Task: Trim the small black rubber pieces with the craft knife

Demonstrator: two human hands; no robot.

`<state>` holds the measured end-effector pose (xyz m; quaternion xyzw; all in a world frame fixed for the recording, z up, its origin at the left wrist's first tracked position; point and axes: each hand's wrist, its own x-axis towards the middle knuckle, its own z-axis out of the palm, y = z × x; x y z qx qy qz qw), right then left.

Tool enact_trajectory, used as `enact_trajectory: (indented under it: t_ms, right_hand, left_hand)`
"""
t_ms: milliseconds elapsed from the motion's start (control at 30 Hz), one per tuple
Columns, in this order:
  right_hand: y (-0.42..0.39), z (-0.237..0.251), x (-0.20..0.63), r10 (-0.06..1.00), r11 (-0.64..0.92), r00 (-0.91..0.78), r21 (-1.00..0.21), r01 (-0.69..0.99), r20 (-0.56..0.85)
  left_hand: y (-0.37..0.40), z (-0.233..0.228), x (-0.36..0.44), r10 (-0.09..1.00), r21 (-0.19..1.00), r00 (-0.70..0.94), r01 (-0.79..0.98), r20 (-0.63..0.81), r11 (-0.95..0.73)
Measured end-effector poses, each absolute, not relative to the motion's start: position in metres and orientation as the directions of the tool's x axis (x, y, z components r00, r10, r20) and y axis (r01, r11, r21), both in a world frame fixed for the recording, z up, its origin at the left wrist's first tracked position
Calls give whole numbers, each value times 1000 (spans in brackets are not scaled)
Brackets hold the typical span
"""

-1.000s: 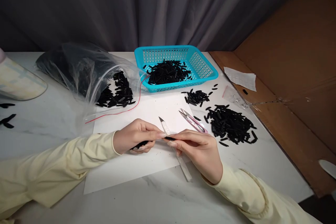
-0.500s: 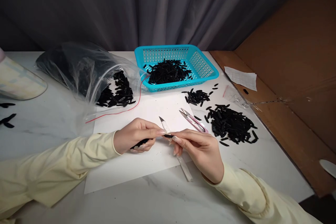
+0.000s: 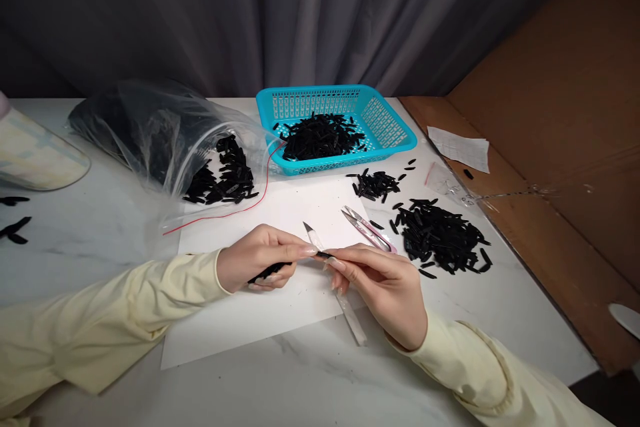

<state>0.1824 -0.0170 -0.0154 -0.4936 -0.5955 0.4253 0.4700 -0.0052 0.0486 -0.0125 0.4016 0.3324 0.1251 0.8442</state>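
Over the marbled table (image 3: 240, 383), we observe one black piece (image 3: 323, 255) pinched between left hand (image 3: 259, 255) and right hand (image 3: 387, 283) fingertips, its long axis running roughly from grip to grip.

From where I stand, a dark grey curtain (image 3: 305, 20) covers the whole far side, hanging in long folds. Against it sits a white table (image 3: 250, 390) with faint grey marble veins. Along its right side stands a tall brown cardboard panel (image 3: 565, 100), its lower strip running beside the tabletop. Light falls brightest mid-table, and the curtain's far left and right stay dim.
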Motion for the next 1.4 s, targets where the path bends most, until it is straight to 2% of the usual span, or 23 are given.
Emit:
enact_trajectory:
  t_ms: [233,400,533,800,1000,1100,1167,1300,1400]
  right_hand:
    - [-18,-13,182,945,326,-113,-887,326,306]
    - [-17,-13,182,946,324,-118,-875,359,301]
    - [-16,-13,182,953,302,-128,-878,372,273]
    - [-14,-14,182,935,354,-147,-863,361,322]
    - [-18,-15,182,925,380,-136,-850,364,355]
    - [-11,-6,189,871,473,-120,-748,466,476]
    - [8,8,197,803,526,-101,-620,582,587]
    - [73,43,209,685,525,-111,-382,760,720]
    - [106,63,206,772,495,-289,-249,832,566]
  left_hand:
    - [49,-11,-6,474,769,742,85,-473,634]
    - [48,-12,-5,495,776,725,85,-479,625]
    - [45,-11,-4,539,823,701,122,-468,555]
    - [41,-7,-1,610,863,644,166,-462,478]
    - [41,-10,-2,597,853,670,107,-442,512]
    - [46,-14,-3,562,773,684,4,-465,634]
    - [49,-16,-3,553,730,689,-50,-468,681]
    - [53,-17,-3,538,701,714,-93,-448,707]
    - [53,-17,-3,537,681,712,-114,-452,723]
